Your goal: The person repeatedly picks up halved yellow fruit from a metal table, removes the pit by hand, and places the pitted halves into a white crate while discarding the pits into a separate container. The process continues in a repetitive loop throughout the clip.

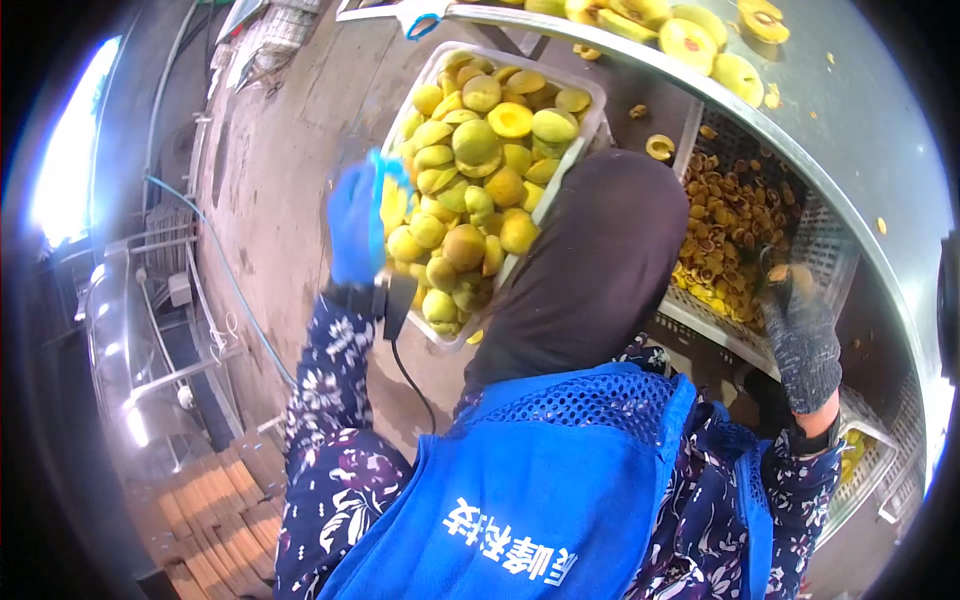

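My left hand (354,225), in a blue glove, is at the left rim of a white plastic crate (592,90). Against its fingers is a blurred yellow fruit piece (394,204), which it appears to grip. Bright blue material crosses the top of that hand. Whole and halved yellow-green stone fruit (476,142) heap the crate. My right hand (804,337), in a dark grey knitted glove, hangs over the right side of another crate (720,341). That one contains brown fruit stones and scraps (739,217). A brownish piece (780,274) shows at the right fingertips, but motion blur hides the grip.
A curved metal table (847,97) with halved fruit (686,41) overhangs the right crate. My covered knee (592,247) stands between the crates. A fruit-filled crate (862,457) sits low at right. Leftward are a blue hose (225,262), metal machinery (127,360) and stacked brown slabs (217,517).
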The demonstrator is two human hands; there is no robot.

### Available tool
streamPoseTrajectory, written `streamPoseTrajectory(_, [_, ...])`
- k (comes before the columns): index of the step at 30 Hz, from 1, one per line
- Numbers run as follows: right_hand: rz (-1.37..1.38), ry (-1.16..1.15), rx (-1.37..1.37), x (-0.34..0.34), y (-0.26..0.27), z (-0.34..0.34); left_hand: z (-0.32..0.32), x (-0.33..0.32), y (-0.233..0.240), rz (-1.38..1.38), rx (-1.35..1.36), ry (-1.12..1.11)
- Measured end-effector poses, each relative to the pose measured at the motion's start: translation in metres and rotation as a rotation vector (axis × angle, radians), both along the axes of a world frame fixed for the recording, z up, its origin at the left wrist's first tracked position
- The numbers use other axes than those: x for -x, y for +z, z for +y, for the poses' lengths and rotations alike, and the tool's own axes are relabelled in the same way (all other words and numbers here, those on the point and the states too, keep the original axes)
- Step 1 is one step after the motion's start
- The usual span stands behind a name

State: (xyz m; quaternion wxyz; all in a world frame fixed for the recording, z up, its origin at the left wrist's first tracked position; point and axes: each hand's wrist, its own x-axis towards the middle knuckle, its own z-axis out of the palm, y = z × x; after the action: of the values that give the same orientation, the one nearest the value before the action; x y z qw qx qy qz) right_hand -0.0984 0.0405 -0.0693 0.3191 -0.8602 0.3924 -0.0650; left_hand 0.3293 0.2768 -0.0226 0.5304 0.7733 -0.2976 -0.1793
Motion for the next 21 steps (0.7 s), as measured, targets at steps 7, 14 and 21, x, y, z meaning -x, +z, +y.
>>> streamPoseTrajectory(7, [-0.073,0.138,0.014,-0.009,-0.001,0.001,0.160,-0.009,-0.114,-0.254,-0.563,0.371])
streamPoseTrajectory(14, [-0.113,-0.064,-0.276,-0.013,0.009,0.002,0.146,0.002,-0.114,-0.686,-0.912,0.374])
streamPoseTrajectory(21, [-0.090,0.027,0.070,-0.016,0.032,-0.004,-0.087,0.028,0.027,-0.469,0.022,-0.165])
